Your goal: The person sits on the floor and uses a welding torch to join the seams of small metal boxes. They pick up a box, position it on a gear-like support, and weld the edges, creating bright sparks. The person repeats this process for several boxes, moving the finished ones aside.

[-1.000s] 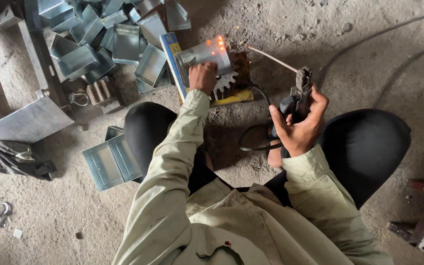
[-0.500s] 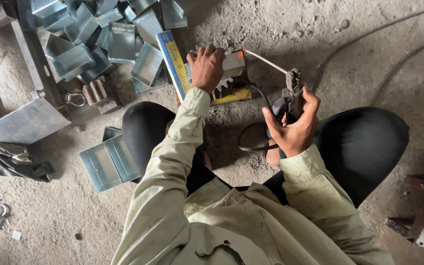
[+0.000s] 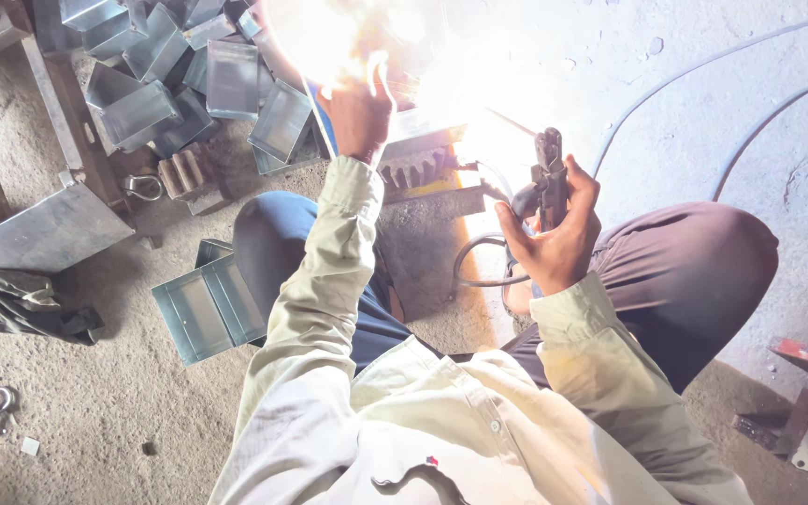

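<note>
A white glare (image 3: 395, 47) washed out the upper middle of the view, hiding much of the small sheet-metal box (image 3: 427, 126) that lay on the gritty concrete floor (image 3: 95, 411) beside a toothed, gear-like metal piece (image 3: 418, 168). Folded boxes (image 3: 156, 65) of dull grey galvanised sheet, open-topped and square-cornered, lay heaped at the upper left; whether anything sat inside them could not be told. One more grey box (image 3: 208, 304) lay by the person's knee, and it looked hollow. The left hand (image 3: 359, 112) reached forward, arm nearly straight in a pale cloth sleeve, and rested on the small box at the edge of the glare; its fingers were curled, but the brightness hid whether they gripped anything. The right hand (image 3: 558, 238) was raised with the elbow bent, fingers wrapped tight round the dark handle of an electrode holder (image 3: 549, 173), whose thin rod ran towards the glare. A grey cable (image 3: 722, 61) trailed across the floor.
</note>
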